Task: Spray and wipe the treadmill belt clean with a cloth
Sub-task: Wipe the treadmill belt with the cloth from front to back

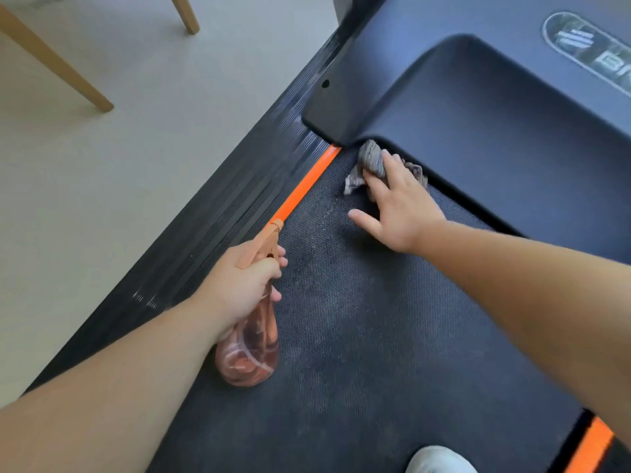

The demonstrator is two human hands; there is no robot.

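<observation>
Right hand (399, 206), fingers flat, presses a grey cloth (370, 158) on the belt (375, 336) at its front edge by the hood (495, 131); left hand (239, 285) grips a spray bottle (252, 349) at the left edge.

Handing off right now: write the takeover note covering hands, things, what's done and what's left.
Left hand grips the spray bottle, nozzle pointing forward above the belt's left side by the orange strip.
Right hand presses the grey cloth on the belt, right by the motor cover's edge.
Done: pale specks near the cloth suggest spraying; wiping is at the front end.
Left: likely wipe the rest of the belt.
</observation>
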